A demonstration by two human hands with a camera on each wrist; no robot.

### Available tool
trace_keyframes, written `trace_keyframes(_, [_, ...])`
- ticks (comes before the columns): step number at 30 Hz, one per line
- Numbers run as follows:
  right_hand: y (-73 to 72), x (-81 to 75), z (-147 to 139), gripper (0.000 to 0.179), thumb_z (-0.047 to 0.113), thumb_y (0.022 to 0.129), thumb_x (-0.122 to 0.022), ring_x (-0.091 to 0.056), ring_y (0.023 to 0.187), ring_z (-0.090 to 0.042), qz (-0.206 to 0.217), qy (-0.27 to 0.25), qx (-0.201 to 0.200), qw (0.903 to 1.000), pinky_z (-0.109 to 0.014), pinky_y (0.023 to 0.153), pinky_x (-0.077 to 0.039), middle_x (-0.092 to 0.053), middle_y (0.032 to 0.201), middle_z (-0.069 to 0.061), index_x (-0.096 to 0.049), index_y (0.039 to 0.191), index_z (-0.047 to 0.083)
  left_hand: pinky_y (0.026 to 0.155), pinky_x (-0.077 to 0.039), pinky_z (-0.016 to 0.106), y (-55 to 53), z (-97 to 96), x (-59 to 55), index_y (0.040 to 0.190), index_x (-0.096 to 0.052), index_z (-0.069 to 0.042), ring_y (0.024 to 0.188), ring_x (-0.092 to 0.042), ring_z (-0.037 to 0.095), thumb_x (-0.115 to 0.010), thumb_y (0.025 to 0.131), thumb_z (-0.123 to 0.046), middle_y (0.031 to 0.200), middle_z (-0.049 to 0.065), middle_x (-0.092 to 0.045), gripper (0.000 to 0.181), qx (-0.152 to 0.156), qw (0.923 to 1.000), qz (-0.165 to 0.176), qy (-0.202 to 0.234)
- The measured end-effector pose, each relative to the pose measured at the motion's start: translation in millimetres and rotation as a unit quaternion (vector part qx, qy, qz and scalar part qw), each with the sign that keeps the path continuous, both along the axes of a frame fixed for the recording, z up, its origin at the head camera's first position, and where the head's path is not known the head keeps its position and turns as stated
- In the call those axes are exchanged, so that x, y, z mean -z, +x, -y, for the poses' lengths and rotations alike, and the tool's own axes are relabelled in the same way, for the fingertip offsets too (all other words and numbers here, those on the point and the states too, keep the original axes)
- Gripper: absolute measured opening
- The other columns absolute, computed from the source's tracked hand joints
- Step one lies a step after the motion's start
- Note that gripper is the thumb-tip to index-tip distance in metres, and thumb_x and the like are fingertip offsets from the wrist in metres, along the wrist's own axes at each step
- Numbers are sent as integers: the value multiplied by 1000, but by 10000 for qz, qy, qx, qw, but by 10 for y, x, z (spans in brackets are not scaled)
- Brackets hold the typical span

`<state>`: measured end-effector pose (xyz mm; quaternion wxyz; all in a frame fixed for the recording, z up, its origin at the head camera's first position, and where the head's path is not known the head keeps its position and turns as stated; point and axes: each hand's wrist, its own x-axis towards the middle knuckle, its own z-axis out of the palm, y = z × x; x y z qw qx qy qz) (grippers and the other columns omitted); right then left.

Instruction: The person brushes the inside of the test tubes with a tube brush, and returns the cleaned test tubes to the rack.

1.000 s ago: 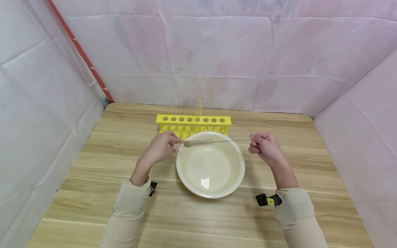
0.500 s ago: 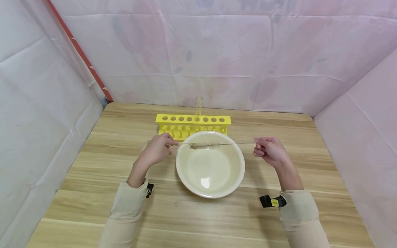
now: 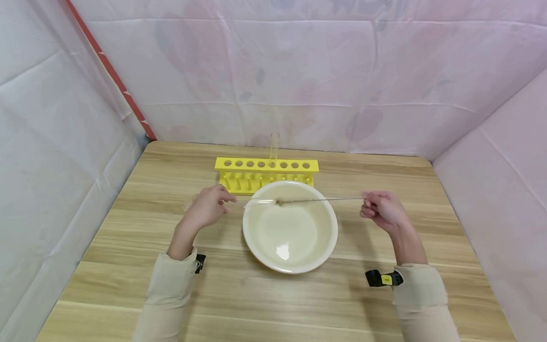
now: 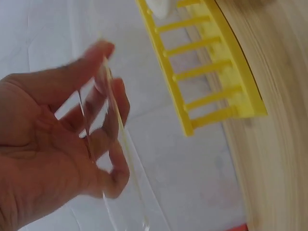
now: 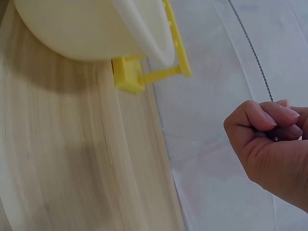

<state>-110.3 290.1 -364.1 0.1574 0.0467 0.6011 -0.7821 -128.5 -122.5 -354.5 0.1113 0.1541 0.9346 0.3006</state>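
Over the left side of a cream basin (image 3: 290,267), my left hand (image 3: 205,206) pinches a clear glass test tube (image 3: 259,202) lying roughly level. In the left wrist view the tube (image 4: 126,154) runs between thumb and fingers and past the palm. My right hand (image 3: 384,211) grips the thin handle of a test tube brush (image 3: 295,201); the right wrist view shows this as twisted wire (image 5: 258,57) leading into curled fingers. The brush's pale bristles are at the tube's mouth, above the basin, with the wire stretching right over the rim.
Behind the basin stands a yellow test tube rack (image 3: 222,164) with a row of holes and pegs. One clear test tube (image 3: 274,147) stands upright in it. The wooden table (image 3: 273,308) meets a pale cloth wall (image 3: 299,85) at the back and sides.
My hands have drawn apart, left hand leftward with the tube and right hand rightward with the brush. The bristles, earlier inside the tube, have slid out to its mouth.
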Motion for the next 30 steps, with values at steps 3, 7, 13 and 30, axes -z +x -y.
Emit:
trace_keyframes(3, [34,9,-131,44,0,98,-32,-17,52,-18,-21,-280,55,9996,-30,57,-18,-39,55,-1,-44,55,5,69,-41,40,22,103,6,101,-70,-4,81,-56,23,-67,77,4,96,8,-60,25,-203,9997,-77,-90])
trace_keyframes(7, [65,25,-245,44,2,98,-32,-17,52,-19,-49,-375,-24,9993,-31,59,-17,-39,56,-2,-43,56,5,70,-39,43,34,180,16,101,-70,-4,83,-57,25,-67,77,3,98,8,-60,25,-223,9997,-65,-38])
trace_keyframes(13, [96,58,-268,44,2,99,-31,-17,54,-20,-173,-318,-186,9992,-31,59,-19,-33,56,-3,-42,57,3,73,-32,48,44,195,38,102,-70,-5,86,-56,26,-67,78,2,97,7,-60,25,-290,9996,-23,-65])
trace_keyframes(30, [78,51,10,41,1,98,-31,-19,54,-21,-490,-410,-249,9976,-28,57,-24,-30,58,-4,-43,60,2,76,-28,50,32,-20,19,101,-71,-9,86,-56,24,-69,77,2,97,10,-60,27,-171,9997,81,-170])
